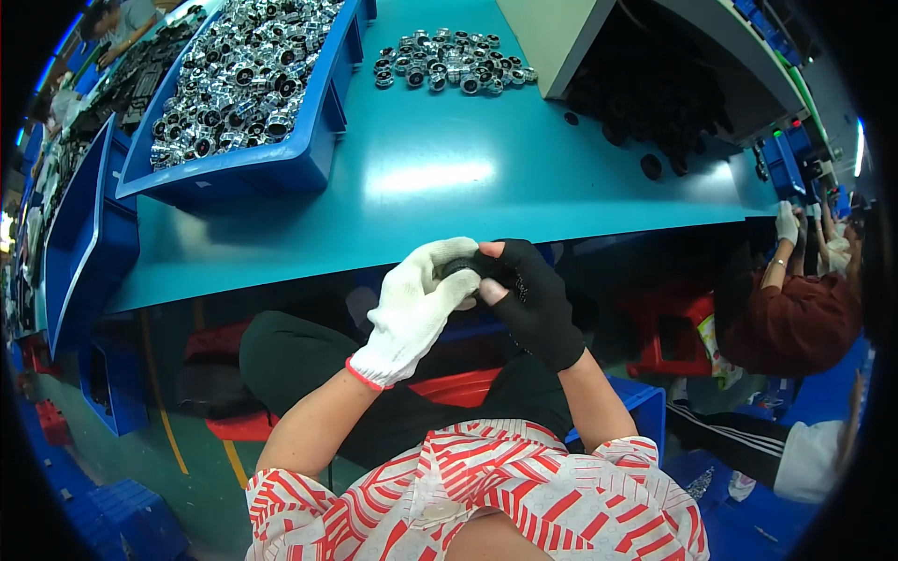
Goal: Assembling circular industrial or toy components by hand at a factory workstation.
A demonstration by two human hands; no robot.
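Just off the table's near edge, my two hands come together over my lap. My left hand (412,304), in a white knit glove with a red cuff, has its fingers curled round a small black round part (456,268). On the other side my right hand (541,309), in a black glove with bare fingertips, pinches at the same spot. Dark glove and dark part blend there, so whether the right fingers grip this part or another piece is hidden.
A blue bin (253,176) full of shiny metal-and-black round parts stands left on the teal table (421,210). A loose pile of such parts (454,64) lies at the back. Black round pieces (645,122) fill a grey box-like shelf (566,47). A co-worker (795,318) sits right.
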